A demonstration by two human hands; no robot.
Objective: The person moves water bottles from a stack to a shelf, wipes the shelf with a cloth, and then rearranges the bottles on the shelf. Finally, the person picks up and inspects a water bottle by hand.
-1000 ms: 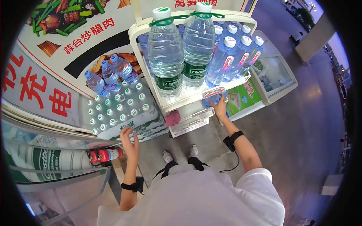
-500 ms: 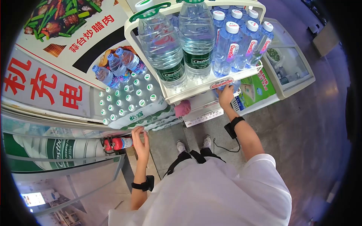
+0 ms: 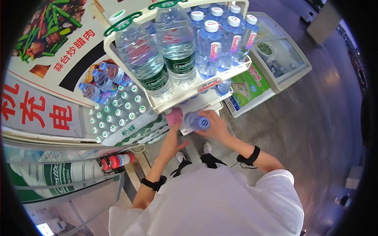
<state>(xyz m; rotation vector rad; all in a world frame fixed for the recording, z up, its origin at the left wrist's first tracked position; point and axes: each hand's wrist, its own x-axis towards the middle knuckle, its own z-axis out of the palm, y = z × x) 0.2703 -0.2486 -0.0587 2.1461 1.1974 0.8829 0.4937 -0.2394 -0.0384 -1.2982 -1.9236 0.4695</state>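
My right hand (image 3: 214, 126) is wrapped round a clear blue water bottle (image 3: 191, 119), held tilted below the front of the white rack, its round blue end facing me. My left hand (image 3: 171, 140) reaches up to its left, thumb spread away from the fingers, with the fingertips right at a pink cloth (image 3: 174, 117) under the shelf's edge. Above both hands, the rack's top shelf (image 3: 165, 105) carries two large Cestbon bottles (image 3: 179, 51) with green handles. Several blue Ganten bottles (image 3: 210, 51) with white caps stand beside them.
Wrapped packs of Cestbon bottles (image 3: 130, 131) stand left of the rack, with loose blue-capped bottles (image 3: 103, 82) on top. A red fire extinguisher (image 3: 121, 160) is at the lower left, near a glass door. A chest freezer (image 3: 275, 59) stands to the right.
My right hand has drawn back from under the top shelf, now holding a blue bottle. My left hand has moved up and right to the pink cloth. The view has shifted.
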